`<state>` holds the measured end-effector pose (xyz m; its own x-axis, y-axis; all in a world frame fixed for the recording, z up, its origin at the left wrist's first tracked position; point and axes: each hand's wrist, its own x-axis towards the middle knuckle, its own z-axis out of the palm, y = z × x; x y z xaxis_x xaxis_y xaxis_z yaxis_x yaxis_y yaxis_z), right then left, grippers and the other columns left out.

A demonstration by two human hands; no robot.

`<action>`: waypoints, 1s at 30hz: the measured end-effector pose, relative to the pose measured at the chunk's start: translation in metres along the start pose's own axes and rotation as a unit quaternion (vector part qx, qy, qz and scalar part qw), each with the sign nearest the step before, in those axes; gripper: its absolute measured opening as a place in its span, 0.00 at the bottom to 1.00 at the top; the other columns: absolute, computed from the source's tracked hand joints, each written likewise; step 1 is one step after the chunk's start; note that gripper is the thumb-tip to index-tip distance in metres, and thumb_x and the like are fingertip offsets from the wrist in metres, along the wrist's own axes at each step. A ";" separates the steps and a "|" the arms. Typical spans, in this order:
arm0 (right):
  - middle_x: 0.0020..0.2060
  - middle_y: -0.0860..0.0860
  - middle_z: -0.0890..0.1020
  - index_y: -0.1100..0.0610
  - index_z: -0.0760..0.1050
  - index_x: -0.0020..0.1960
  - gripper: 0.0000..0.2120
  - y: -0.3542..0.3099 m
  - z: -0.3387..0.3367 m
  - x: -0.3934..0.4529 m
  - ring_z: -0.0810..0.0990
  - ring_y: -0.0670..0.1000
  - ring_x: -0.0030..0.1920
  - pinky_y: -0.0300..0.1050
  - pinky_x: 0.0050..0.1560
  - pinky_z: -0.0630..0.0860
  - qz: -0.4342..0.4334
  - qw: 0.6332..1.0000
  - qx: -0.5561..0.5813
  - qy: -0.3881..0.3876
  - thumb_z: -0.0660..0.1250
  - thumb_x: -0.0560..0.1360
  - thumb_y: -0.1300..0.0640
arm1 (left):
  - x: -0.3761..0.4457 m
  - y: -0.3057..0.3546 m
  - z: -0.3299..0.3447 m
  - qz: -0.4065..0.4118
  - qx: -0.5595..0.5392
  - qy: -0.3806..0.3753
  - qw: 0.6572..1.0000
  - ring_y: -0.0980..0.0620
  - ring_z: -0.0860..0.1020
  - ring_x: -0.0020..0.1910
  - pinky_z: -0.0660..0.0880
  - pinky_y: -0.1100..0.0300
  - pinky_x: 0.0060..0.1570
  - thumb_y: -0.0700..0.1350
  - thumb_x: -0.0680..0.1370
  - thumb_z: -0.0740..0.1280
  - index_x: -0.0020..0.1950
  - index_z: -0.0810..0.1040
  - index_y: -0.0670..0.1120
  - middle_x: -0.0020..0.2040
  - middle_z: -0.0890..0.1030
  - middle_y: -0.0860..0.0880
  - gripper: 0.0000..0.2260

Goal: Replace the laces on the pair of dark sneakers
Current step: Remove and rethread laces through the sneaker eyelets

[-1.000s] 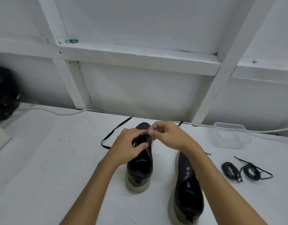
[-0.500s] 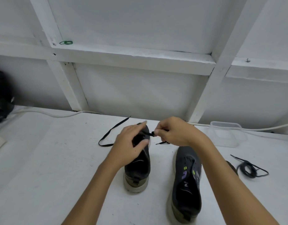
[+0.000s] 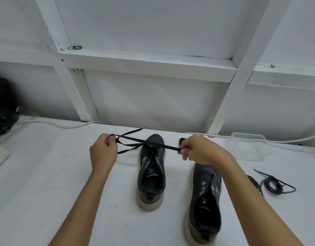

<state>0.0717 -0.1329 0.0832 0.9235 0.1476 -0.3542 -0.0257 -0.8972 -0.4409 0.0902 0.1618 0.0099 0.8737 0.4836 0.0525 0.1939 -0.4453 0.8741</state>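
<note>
Left hand (image 3: 103, 150) pinching one end of a flat black lace (image 3: 149, 143); right hand (image 3: 195, 150) pinching the other, the lace stretching taut across the toe of the left sneaker (image 3: 151, 171). Right sneaker (image 3: 205, 201) standing unlaced, just beside and nearer the viewer. Coiled black laces (image 3: 274, 183) lying right of it, a clear plastic container (image 3: 250, 146) sitting behind them near the wall. White tabletop (image 3: 46, 174) lying bare left of the hands

Head view, forward-down, over table (image 3: 46, 192)
</note>
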 end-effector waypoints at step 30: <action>0.46 0.53 0.87 0.58 0.84 0.56 0.09 -0.038 0.119 0.021 0.85 0.53 0.49 0.49 0.57 0.82 0.167 0.864 0.435 0.193 0.72 0.77 0.59 | -0.054 0.006 0.039 0.048 0.068 -0.343 0.936 0.64 0.77 0.51 0.72 0.68 0.49 0.52 0.76 0.71 0.52 0.84 0.59 0.52 0.79 0.58 0.06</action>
<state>0.0462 -0.0466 -0.0053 0.8631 -0.3603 -0.3538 -0.4383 -0.1867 -0.8792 0.0621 0.1035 -0.0066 0.9619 -0.1403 -0.2347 0.1134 -0.5765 0.8092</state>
